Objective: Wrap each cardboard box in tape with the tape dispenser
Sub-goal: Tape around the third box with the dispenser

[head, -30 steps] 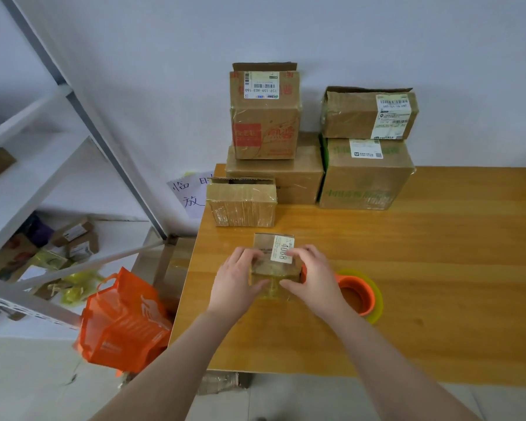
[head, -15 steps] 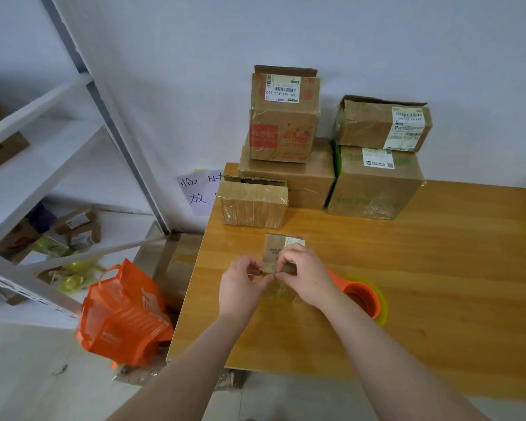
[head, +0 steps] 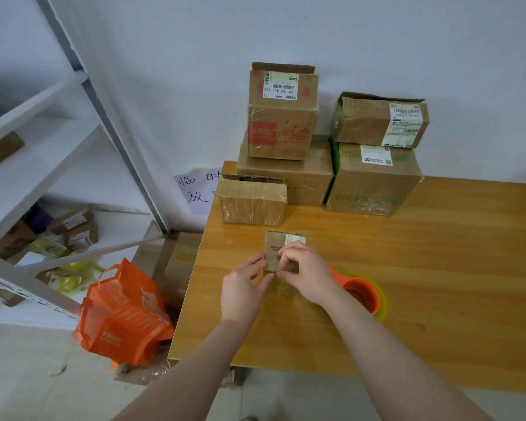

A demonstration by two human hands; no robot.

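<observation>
left hand (head: 243, 290), right hand (head: 308, 275) off small box (head: 275, 247) sides, pinching near edge

One head-worn camera looks forward and down, near the table (head: 438, 268), toward the wall (head: 377, 41).

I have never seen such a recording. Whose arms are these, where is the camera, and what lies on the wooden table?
There is no machine here: a person works with two bare hands. A camera worn on the head looks forward and down, so the arms reach in from below. The left hand and the right hand both grip a small brown cardboard box on the wooden table. Just right of it lies an orange tape dispenser with a yellowish roll; no hand holds it. Five larger cardboard boxes stand near the wall, some stacked. An orange bag sits below the table's left edge.
</observation>
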